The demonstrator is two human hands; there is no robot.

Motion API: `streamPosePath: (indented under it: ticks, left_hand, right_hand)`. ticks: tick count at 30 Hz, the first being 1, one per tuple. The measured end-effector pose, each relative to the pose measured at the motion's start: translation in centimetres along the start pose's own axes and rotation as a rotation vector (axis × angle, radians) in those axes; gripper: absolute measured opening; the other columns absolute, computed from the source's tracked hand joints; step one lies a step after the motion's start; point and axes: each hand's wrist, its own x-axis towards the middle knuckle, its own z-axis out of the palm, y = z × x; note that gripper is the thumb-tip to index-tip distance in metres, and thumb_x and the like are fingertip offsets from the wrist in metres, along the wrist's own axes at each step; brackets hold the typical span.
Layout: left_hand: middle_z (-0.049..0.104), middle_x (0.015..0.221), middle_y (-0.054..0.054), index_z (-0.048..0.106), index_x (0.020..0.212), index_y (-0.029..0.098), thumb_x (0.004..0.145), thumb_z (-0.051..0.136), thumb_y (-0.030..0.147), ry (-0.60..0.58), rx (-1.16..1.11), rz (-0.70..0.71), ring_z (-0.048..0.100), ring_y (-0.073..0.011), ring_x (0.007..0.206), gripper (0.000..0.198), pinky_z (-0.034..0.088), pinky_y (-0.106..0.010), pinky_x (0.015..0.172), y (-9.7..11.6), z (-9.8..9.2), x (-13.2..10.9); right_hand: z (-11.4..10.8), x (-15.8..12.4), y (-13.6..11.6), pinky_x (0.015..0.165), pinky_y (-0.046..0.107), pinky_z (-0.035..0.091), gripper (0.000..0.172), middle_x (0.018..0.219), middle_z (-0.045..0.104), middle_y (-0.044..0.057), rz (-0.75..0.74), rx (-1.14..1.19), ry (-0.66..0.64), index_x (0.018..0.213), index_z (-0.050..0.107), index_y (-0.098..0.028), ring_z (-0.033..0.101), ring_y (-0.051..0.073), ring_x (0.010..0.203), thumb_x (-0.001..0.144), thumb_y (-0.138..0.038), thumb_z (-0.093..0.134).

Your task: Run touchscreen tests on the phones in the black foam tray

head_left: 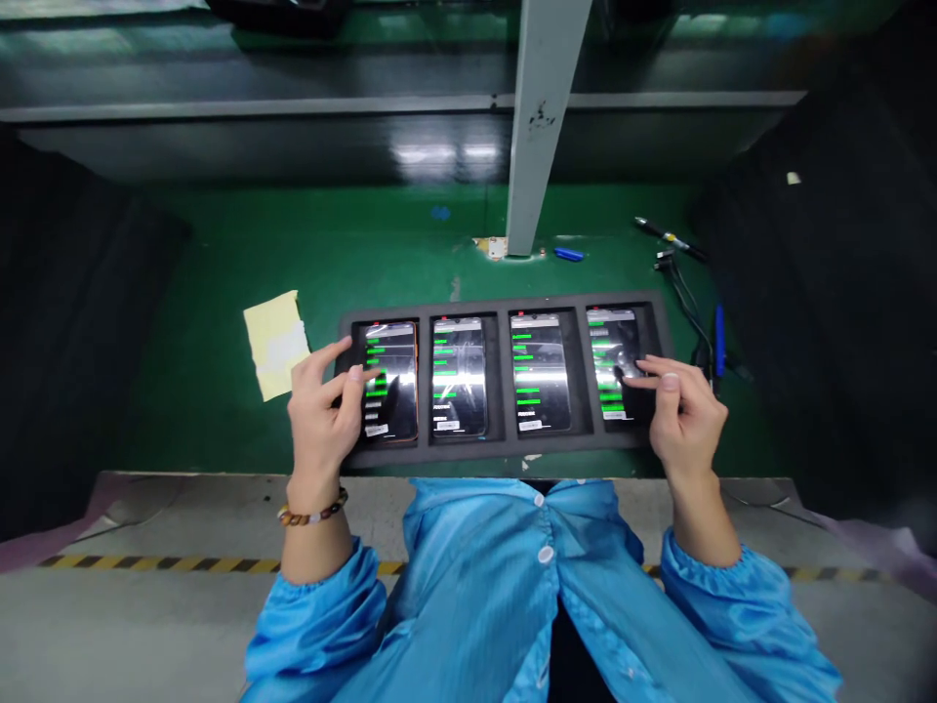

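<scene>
A black tray point(502, 451) lies on the green bench mat and holds several phones in separate slots, all screens lit with green lines. My left hand point(322, 405) hovers over the leftmost phone point(391, 386), its index finger and thumb stretched toward the screen, nothing held. My right hand point(680, 410) reaches to the rightmost phone point(611, 361), with its index finger touching the screen and the other fingers curled. Two more phones point(459, 376) point(540, 373) sit untouched in the middle slots.
A yellow pad point(274, 342) lies left of the tray. Cables point(684, 293), a blue pen point(719, 337) and a small blue object point(568, 254) lie at the back right. A grey post point(538, 127) rises behind the tray. Dark screens flank both sides.
</scene>
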Motion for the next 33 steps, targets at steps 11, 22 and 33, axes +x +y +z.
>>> streamPosePath:
  ticks: [11,22,33]
  left_hand:
    - [0.076,0.144,-0.007,0.065,0.15,0.029,0.103,0.071,0.041,-0.401,-0.046,0.399,0.065,-0.0318,0.144,0.049,0.021,-0.061,0.137,8.7,3.9,0.3]
    - [0.083,0.118,-0.007,0.078,0.119,0.027,0.108,0.061,0.035,-0.054,0.024,0.103,0.075,-0.0259,0.116,0.021,0.038,-0.055,0.128,3.8,0.0,-1.3]
    - [0.077,0.131,-0.01,0.071,0.142,0.032,0.109,0.057,0.043,-0.067,0.151,0.086,0.062,-0.0312,0.14,0.037,0.016,-0.061,0.138,1.8,0.4,-0.2]
  right_hand:
    - [-0.3,0.8,0.0,0.122,0.062,0.045,0.042,0.142,0.076,0.01,-0.078,-0.055,-0.196,0.147,0.068,-0.027,0.057,0.034,0.15,0.116,-0.041,0.043]
    - [0.3,0.3,-1.4,0.114,0.054,0.052,0.038,0.126,0.082,0.008,-0.128,0.013,-0.155,0.125,0.079,-0.026,0.07,0.03,0.132,0.115,-0.039,0.045]
    - [-1.1,2.2,0.7,0.128,0.059,0.04,0.045,0.141,0.077,0.007,-0.059,-0.078,-0.21,0.138,0.075,-0.028,0.058,0.031,0.15,0.117,-0.046,0.039]
